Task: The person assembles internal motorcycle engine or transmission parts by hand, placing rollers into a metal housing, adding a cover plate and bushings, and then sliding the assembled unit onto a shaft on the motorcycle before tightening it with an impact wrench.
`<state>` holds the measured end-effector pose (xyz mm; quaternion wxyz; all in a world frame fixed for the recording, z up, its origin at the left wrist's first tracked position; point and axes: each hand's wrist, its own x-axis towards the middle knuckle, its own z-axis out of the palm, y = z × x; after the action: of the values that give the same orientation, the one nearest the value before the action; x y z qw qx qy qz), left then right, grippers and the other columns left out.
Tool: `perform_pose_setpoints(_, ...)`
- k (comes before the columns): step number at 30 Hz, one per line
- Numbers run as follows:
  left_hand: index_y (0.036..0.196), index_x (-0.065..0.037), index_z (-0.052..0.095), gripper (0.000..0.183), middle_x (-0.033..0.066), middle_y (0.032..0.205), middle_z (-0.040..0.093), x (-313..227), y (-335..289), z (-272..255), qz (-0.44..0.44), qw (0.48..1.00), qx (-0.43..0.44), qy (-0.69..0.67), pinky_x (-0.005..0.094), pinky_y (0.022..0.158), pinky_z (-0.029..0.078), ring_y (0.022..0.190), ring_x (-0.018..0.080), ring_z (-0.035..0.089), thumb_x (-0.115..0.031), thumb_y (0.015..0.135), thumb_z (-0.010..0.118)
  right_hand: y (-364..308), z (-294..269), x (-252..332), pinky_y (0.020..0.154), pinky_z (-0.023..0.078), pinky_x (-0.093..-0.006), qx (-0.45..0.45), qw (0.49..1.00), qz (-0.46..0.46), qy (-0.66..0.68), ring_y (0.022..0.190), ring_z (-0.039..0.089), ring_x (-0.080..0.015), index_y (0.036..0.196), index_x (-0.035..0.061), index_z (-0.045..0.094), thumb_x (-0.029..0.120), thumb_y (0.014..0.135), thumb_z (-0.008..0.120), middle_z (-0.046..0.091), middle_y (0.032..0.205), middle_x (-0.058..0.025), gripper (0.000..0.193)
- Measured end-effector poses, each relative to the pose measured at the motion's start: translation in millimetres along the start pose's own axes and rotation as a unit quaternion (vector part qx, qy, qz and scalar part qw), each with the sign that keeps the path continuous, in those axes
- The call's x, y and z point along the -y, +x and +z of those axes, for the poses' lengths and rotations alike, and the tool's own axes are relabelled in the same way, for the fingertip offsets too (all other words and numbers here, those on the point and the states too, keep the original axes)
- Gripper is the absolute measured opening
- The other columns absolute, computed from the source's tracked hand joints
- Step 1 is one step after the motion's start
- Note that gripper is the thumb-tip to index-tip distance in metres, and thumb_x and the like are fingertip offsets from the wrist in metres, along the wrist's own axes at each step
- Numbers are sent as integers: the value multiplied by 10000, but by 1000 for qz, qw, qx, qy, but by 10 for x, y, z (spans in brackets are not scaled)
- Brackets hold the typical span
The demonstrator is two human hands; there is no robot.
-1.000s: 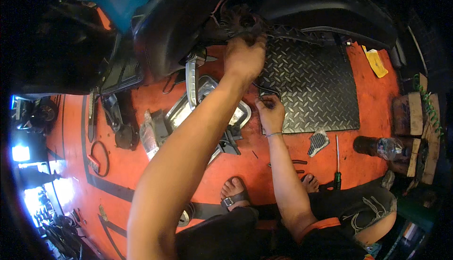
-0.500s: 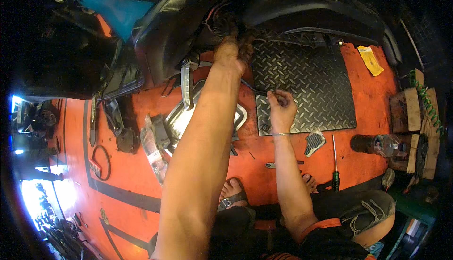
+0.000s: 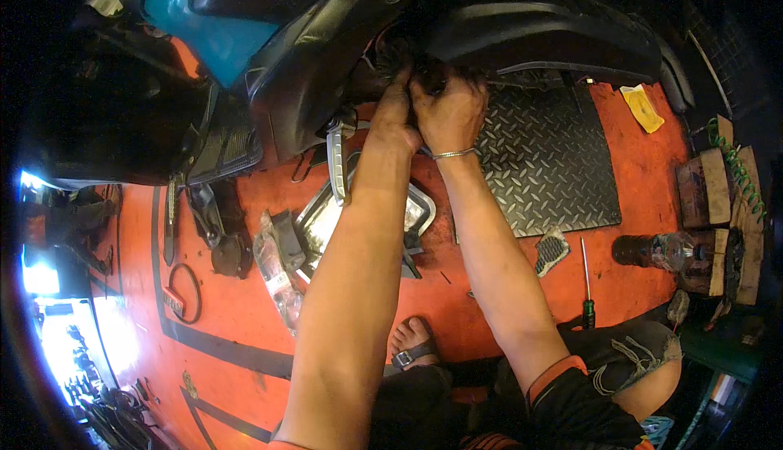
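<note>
Both of my hands are together under the dark plastic body panels (image 3: 302,66) of a scooter-like vehicle. My left hand (image 3: 393,95) reaches up into the shadowed gap, its fingers lost in the dark. Right beside it, my right hand (image 3: 450,111) is closed with the fingers curled inward; what it grips is hidden. Dark smudges cover the skin of both hands. A silver footrest bar (image 3: 337,160) hangs just left of my left forearm. Behind that forearm, a shiny metal-rimmed tray (image 3: 420,205) shows in part on the floor.
A black diamond-plate sheet (image 3: 555,164) lies right of my hands on the orange floor. Around it are a yellow packet (image 3: 642,109), a screwdriver (image 3: 587,287) and a textured grey pad (image 3: 552,252). A plastic bottle (image 3: 652,252) lies by wooden blocks (image 3: 714,189). Left: a clear plastic bag (image 3: 276,274), a black ring (image 3: 186,293).
My right hand has moved up and left from over the diamond plate, where it pinched a thin black cord, to beside my left hand. The view has shifted slightly.
</note>
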<state>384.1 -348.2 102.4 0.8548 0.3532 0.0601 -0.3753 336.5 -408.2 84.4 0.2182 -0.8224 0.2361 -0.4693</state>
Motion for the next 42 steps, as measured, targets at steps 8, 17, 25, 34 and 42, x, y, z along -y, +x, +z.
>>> perform_pose_setpoints(8,1224,-55,609,391,96,1203,647,-33,62,-130,17,1000,11,15,374,992,471,1107,238,590,-364,990,560,-47,45,34,847,486,-447,-24,998,-6,52,870,650,-379,963,22,729,183,738,757,710,933,-201,278)
perform_pose_setpoints(17,1148,-73,654,343,86,1116,684,-78,271,-341,-6,999,19,47,405,961,482,1011,268,618,-344,1000,504,-80,100,79,689,529,-411,42,982,150,105,742,689,-379,893,-14,718,202,829,727,705,821,-214,226)
perform_pose_setpoints(25,1144,-96,645,350,57,1081,683,-90,10,-202,18,998,-27,53,379,974,431,1036,198,593,-392,980,555,-125,121,66,728,521,-429,-20,990,100,95,831,677,-388,939,-17,705,193,837,717,698,897,-233,234)
perform_pose_setpoints(34,1089,-115,660,252,56,1032,692,-111,72,-244,20,998,-15,66,336,883,514,954,207,632,-325,975,582,-123,143,-30,811,530,-416,-26,993,7,117,901,666,-381,998,1,699,126,825,713,695,978,-206,214)
perform_pose_setpoints(42,1127,-81,648,300,52,1070,677,-71,114,-288,20,999,29,28,328,938,461,1033,191,589,-333,972,599,-162,236,21,766,528,-418,-83,995,20,52,859,666,-371,964,-8,686,160,827,721,695,958,-202,219)
